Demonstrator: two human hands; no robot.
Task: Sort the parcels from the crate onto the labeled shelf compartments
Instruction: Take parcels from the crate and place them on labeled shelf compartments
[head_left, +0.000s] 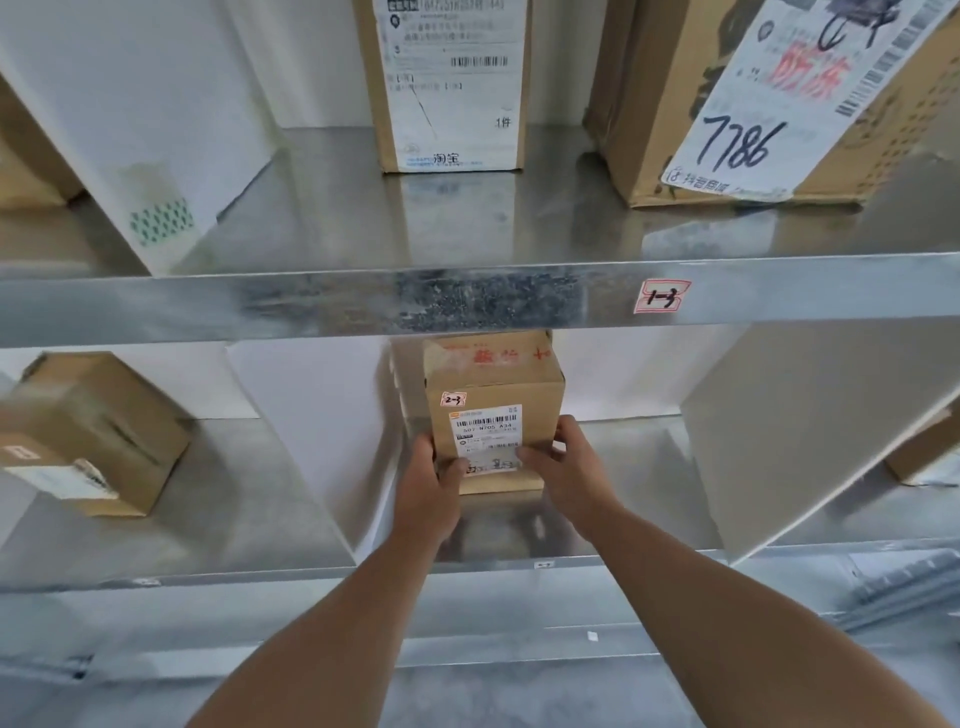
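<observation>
A parcel storeroom: labelled cartons (451, 83) stand on a steel shelf (311, 306), divided by white partitions (311, 415), tagged "1-3" (662, 296).

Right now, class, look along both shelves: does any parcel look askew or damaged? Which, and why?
Upper shelf, right: the box marked 7786 sits at an angle to the shelf edge. Lower shelf, left: the brown box is skewed, its label apparently torn. The parcel between left hand and right hand sits square.

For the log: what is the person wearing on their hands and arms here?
Nothing that shows. The left hand and the right hand are bare, with no gloves, rings, watch or wristband. Both forearms are bare too, and no sleeve comes into view.
</observation>
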